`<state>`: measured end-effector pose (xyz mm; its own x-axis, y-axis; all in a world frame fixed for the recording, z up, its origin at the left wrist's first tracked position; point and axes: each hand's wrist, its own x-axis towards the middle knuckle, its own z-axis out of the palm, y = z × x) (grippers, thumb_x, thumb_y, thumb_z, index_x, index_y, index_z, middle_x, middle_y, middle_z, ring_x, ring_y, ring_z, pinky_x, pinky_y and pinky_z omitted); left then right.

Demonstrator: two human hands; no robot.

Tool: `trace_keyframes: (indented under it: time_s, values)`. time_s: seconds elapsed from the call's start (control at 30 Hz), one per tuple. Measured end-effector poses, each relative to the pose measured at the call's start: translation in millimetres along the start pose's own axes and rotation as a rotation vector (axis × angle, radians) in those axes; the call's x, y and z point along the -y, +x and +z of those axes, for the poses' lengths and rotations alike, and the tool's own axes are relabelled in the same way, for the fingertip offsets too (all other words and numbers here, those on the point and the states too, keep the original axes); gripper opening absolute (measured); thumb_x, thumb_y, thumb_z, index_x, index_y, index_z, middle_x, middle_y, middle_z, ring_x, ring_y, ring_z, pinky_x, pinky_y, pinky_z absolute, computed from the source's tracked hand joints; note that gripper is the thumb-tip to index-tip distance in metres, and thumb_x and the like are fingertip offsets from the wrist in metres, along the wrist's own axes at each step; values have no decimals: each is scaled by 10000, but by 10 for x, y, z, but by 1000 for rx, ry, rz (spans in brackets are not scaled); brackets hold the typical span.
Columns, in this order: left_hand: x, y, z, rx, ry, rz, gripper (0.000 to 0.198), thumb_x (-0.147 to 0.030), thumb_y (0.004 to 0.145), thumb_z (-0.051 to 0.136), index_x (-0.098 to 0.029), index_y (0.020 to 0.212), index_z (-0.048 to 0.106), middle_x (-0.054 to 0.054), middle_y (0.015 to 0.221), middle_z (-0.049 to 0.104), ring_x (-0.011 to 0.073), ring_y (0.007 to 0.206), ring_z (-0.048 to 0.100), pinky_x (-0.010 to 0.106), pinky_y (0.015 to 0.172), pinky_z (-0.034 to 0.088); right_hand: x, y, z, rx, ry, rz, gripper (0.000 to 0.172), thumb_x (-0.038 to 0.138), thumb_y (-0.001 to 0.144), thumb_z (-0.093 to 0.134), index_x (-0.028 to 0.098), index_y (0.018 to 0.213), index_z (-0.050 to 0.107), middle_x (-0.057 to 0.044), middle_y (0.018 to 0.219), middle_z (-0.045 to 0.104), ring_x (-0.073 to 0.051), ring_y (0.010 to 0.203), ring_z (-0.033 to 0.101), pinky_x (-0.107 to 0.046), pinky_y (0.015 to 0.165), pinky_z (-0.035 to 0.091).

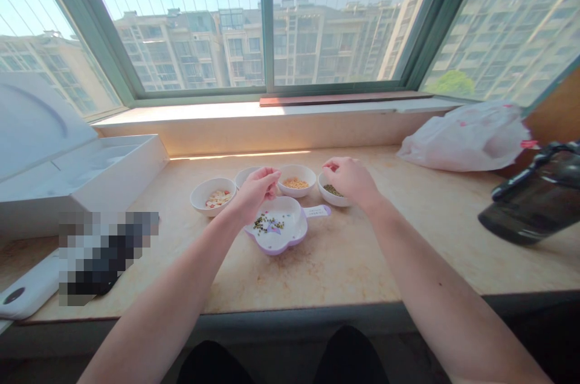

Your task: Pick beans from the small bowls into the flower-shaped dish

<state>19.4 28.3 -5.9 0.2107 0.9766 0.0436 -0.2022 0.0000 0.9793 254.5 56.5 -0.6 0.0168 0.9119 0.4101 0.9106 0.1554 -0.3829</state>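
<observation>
My left hand (259,192) is over the back left edge of a white, purple-edged scalloped dish (277,246) with a short handle. Its fingertips are pinched; what they hold, if anything, is too small to see. Small green beans (269,224) lie scattered in the dish. At the right, my right hand (351,180) reaches over a white bowl (339,201) of similar green beans, fingers curled together and partly hidden. Between the hands stands a white bowl (296,192) of yellow grains. Another white bowl (244,177) is mostly covered by my left hand.
Left of the dish is a white bowl (199,198) holding pale and reddish pieces. An open white box (122,169) and a blurred dark object (111,257) lie further left. A plastic bag (466,139) and a dark pitcher (534,203) stand right. The window (267,22) rises behind.
</observation>
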Motion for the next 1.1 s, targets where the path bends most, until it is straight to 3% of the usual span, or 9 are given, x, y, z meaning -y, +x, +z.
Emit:
trace_keyframes:
  time_s: [0.1,0.23,0.3,0.4,0.57,0.7,0.87,0.97,1.1]
  values:
    - [3,12,-17,-26,34,9,129,-248,851,668,-167,898,579,-53,586,458,66,532,387,191,537,308,-114,55,-12,87,-97,53,273,191,868,559,181,1024,784,-105,1039,774,-258,974,695,-328,818,493]
    - [3,19,-19,-29,60,20,139,-256,853,658,-170,920,572,-59,583,458,64,520,379,192,533,308,40,-15,5,114,84,-84,243,311,881,633,179,1042,759,-76,1005,766,-213,887,688,-307,818,494]
    - [5,34,-28,-42,86,37,142,-262,855,652,-170,928,571,-61,588,461,64,517,383,195,532,307,194,-99,40,249,218,-148,266,396,877,656,195,1024,749,-48,946,763,-184,782,679,-292,754,498]
    - [24,70,-51,-78,158,70,125,-263,868,629,-174,936,573,-67,599,466,65,511,381,201,527,298,401,-210,90,443,311,-209,310,430,851,694,196,1054,721,-50,967,758,-180,802,685,-276,726,492]
    - [92,126,-89,-131,501,178,103,-261,876,605,-173,925,627,-35,666,561,96,582,467,225,565,337,614,-217,-4,485,22,-115,286,462,844,683,183,779,680,-68,779,733,-210,756,679,-282,631,432]
    - [131,138,-108,-77,793,281,122,-273,885,597,-175,863,667,-14,694,624,119,615,527,248,591,359,728,-151,-77,715,-175,-94,417,521,893,583,184,660,661,-68,589,648,-213,627,648,-292,565,406]
    - [145,157,-146,-56,882,339,191,-311,910,569,-172,879,696,-3,701,649,137,638,564,264,616,385,784,-107,-13,817,-255,-194,329,503,875,623,212,970,742,-55,697,678,-234,722,670,-280,611,434]
    - [138,165,-162,-46,889,351,199,-318,908,569,-172,891,704,4,711,660,144,654,574,264,622,392,788,-124,7,874,-217,-188,427,514,846,659,226,1158,708,-58,799,716,-245,781,688,-283,649,462]
    - [114,133,-147,-3,868,339,197,-320,905,567,-177,880,701,7,712,666,144,638,567,263,610,382,771,-146,47,925,-181,-140,533,538,784,725,246,1228,680,-44,814,731,-246,778,700,-297,660,487]
